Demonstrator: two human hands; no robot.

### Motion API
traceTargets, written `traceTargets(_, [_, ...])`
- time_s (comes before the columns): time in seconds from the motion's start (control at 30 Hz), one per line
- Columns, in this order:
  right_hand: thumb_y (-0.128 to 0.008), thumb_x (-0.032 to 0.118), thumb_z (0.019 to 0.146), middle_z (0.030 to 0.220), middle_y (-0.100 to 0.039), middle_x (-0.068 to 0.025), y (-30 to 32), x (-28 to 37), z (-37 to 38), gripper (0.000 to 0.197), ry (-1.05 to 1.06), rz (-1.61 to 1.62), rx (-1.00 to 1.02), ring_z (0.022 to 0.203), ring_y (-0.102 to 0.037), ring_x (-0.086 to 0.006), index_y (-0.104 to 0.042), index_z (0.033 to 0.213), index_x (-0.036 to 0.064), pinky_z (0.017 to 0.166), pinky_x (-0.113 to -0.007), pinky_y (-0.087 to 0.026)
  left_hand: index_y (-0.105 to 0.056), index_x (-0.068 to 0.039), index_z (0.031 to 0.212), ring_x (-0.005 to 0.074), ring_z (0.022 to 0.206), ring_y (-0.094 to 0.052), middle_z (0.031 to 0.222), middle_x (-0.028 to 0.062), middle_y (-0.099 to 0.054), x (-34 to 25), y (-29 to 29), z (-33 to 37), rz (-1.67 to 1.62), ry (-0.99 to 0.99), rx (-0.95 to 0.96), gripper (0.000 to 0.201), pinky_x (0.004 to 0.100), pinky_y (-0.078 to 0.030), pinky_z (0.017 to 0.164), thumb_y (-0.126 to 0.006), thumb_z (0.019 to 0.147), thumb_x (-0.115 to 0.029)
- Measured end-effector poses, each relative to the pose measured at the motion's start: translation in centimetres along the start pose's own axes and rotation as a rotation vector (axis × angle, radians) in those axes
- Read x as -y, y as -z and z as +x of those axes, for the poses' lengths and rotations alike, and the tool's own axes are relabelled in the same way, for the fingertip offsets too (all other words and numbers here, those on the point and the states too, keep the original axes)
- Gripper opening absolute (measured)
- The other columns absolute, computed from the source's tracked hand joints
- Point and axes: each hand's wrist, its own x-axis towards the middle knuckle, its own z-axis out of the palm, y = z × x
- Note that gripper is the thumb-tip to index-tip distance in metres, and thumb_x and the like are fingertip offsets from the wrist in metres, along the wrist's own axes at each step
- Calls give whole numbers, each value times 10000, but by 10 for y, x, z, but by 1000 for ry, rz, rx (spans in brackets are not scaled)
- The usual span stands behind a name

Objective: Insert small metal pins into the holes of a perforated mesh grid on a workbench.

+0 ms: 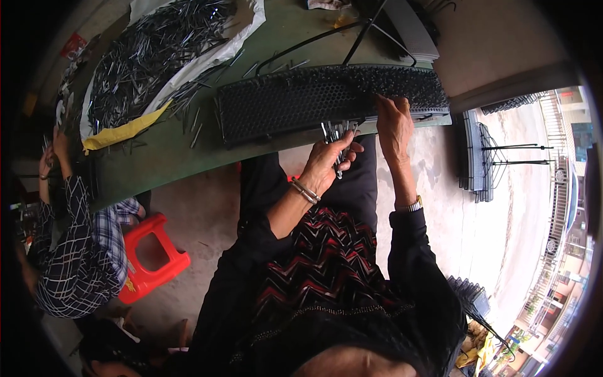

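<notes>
My left hand (325, 162) is closed around a bundle of thin, shiny dark strips (333, 131), just in front of the table edge. Before me stands a long black panel (276, 114) with rows of holes. Its right part is thick with small dark ends that stick up, while open holes show over much of the left part. Against that right part, my right hand (396, 129) has its fingertips pinched together. Whatever lies between those fingertips is too small or hidden to make out. Black bent rods (301, 45) rise behind the panel.
A large heap of similar strips (157, 63) lies on a white and yellow sack (129, 131) on the green table (141, 164). Another person in a checked shirt (75, 257) works at the left, near a red stool (178, 267). Stacked grey panels (474, 154) stand on the floor at right.
</notes>
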Motion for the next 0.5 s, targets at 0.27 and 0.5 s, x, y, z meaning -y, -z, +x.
traceTargets(0.27, [-623, 182, 864, 852, -586, -75, 43, 22, -1, 214, -142, 507, 535, 754, -571, -157, -662, 987, 10, 658, -293, -433, -640, -79, 961, 91, 614, -563, 807, 72, -683, -7, -4, -5, 104, -29, -10, 205, 203, -335, 472, -651, 881, -268])
traceTargets(0.5, [-611, 146, 851, 760, -603, -58, 39, 21, 4, 188, -299, 800, 713, 727, -557, -105, -630, 868, -41, 643, -272, -435, -645, -91, 963, 116, 689, -628, 865, 60, -702, -10, -8, -5, 102, -12, -34, 207, 204, -319, 486, -658, 874, -278])
